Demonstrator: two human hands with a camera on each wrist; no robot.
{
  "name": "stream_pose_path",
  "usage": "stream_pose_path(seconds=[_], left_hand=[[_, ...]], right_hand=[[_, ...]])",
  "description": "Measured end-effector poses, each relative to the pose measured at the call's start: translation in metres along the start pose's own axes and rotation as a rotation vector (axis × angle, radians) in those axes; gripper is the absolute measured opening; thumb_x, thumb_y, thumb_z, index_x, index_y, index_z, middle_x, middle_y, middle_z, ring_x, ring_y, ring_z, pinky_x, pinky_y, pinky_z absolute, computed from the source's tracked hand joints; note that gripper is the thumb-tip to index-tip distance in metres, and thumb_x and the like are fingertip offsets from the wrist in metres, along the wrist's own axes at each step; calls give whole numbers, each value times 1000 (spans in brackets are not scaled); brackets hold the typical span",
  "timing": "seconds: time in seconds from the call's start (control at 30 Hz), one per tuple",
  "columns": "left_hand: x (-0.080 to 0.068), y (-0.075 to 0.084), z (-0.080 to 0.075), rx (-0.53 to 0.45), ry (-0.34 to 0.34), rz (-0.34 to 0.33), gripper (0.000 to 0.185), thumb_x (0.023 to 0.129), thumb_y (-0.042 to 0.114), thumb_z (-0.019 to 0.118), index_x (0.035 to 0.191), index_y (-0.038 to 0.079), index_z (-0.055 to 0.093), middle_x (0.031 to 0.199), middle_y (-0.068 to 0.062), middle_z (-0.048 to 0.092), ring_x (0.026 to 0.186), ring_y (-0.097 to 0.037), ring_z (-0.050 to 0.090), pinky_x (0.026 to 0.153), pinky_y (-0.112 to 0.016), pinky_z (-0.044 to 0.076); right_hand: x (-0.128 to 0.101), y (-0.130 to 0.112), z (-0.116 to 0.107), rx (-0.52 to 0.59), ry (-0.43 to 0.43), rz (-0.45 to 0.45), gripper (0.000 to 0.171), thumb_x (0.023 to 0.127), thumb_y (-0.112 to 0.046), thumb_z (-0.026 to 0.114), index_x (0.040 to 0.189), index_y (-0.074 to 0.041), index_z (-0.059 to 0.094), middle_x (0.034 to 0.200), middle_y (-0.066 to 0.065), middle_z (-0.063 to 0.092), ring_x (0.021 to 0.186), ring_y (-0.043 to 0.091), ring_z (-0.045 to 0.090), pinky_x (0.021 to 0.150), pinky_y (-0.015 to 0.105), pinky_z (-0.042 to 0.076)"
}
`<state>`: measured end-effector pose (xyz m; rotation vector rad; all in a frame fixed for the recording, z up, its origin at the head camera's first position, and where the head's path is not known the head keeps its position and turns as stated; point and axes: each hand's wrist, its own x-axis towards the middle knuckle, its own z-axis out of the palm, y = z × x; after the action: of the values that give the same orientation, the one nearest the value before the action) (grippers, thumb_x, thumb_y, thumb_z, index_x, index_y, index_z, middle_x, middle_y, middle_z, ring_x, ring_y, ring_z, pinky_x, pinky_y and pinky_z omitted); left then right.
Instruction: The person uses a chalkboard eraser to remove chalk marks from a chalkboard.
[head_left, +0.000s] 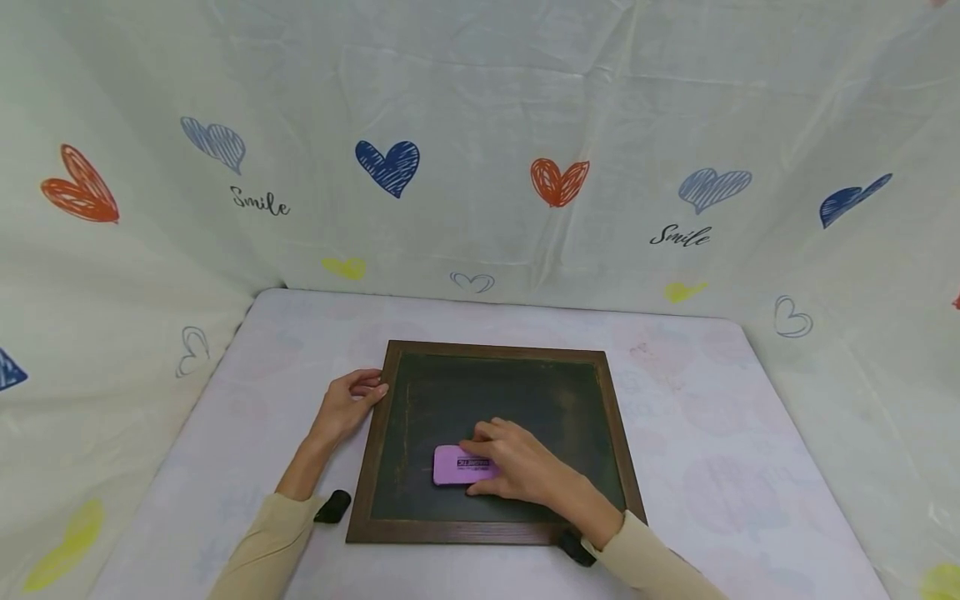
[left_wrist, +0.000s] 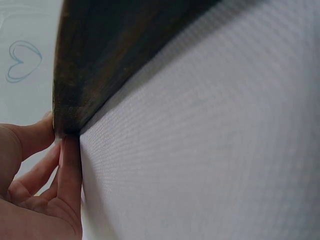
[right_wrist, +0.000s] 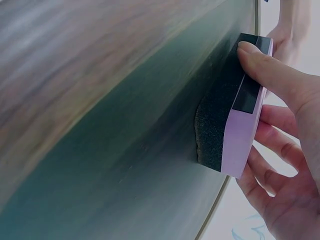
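Eraser [head_left: 455, 464] half under R hand [head_left: 517, 468]

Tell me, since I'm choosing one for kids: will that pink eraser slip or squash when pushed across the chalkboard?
The pink-backed eraser probably squashes slightly: its dark foam pad bulges. The rigid-looking back likely gives the right hand firm hold. Probably light.

A pale table cover [head_left: 750, 433] lies below a heart-printed "Smile" backdrop [head_left: 480, 100].
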<state>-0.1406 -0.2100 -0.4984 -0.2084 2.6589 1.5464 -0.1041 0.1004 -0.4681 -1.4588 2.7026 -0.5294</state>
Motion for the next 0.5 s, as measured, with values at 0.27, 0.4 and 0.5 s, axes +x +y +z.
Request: stream_pose_path(seconds=[0.27, 0.4, 0.5], left_hand=[[0, 0, 0, -2, 5, 8, 43, 100, 16, 69, 135, -8, 60, 123, -27, 66, 109, -37, 64, 89, -37, 49], [1, 0, 0, -9, 6, 12, 42, 100, 15, 69, 134, -9, 60, 122, -27, 67, 108, -37, 64, 86, -33, 48], [1, 0, 0, -1, 9, 10, 42, 100, 15, 69, 134, -8, 60, 122, -26, 67, 107, -36, 65, 86, -31, 48]], right_hand=[[14, -9, 4, -20, -27, -28, 58, 81, -45, 87, 126, -10, 74, 99, -2, 61, 83, 10, 46, 76, 21, 38], [19, -13, 5, -30, -37, -43, 58, 81, -45, 87, 126, -11, 74, 102, -2, 63, 84, 10, 49, 77, 21, 40], [23, -15, 6, -37, -42, -48, 58, 81, -46, 87, 127, -11, 74, 104, -2, 64, 85, 10, 50, 78, 21, 41]])
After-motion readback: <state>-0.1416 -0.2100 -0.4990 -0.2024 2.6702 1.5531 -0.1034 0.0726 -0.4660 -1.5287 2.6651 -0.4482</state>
